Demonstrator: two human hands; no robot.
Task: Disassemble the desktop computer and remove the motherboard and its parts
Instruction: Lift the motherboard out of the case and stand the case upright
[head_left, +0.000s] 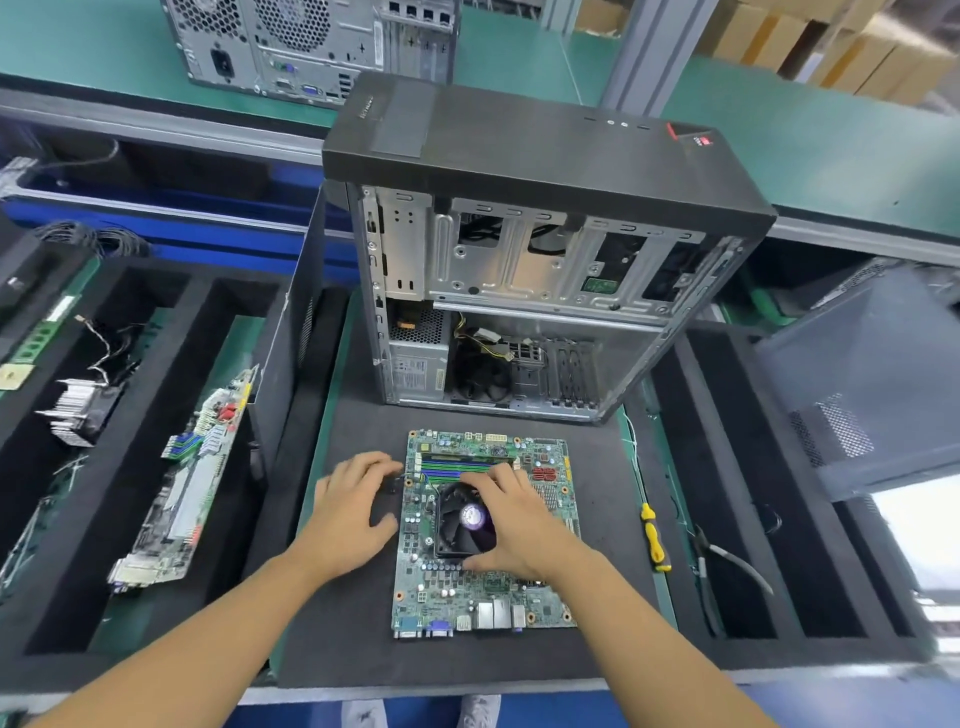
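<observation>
Left hand (353, 512) and right hand (519, 525): bare. Forearms (208, 623): bare to the frame edge. Footwear: light grey shoes (480, 712), toes only visible at the bottom edge.

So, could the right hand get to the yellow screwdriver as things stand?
Probably yes. The right hand grips the CPU fan on the motherboard; the yellow screwdriver lies on the black mat to its right, nothing between them. It would need to release the fan first.
</observation>
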